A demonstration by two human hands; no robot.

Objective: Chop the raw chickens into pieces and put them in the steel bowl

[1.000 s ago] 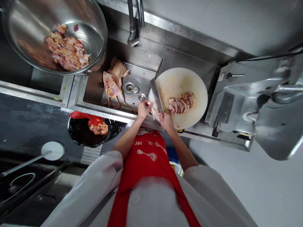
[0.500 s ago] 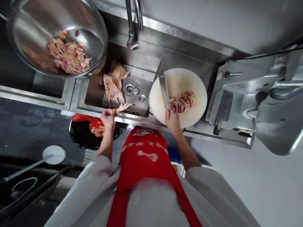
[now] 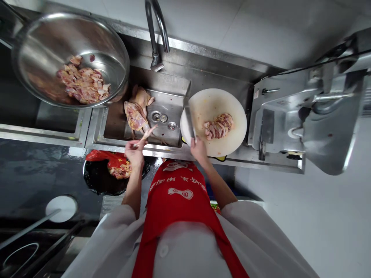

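My left hand is closed around a pale chicken foot at the sink's front edge, its tip slanting up to the right. Just behind lies a plucked, cut-open chicken in the sink. My right hand grips a cleaver by the handle; its broad blade points away from me over the left part of the round white cutting board. A piece of chicken, cut into slices at its left end, rests on the board, apart from the blade.
A big steel bowl of chopped chicken stands at the back left. The faucet rises behind the sink. A metal slicing machine is on the right. Below the counter's edge sits a black-lined bin with scraps and a red bag.
My right hand has drawn the cleaver left, away from the sliced chicken. The chicken foot in my left hand now tilts up more steeply. The whole view has shifted slightly.
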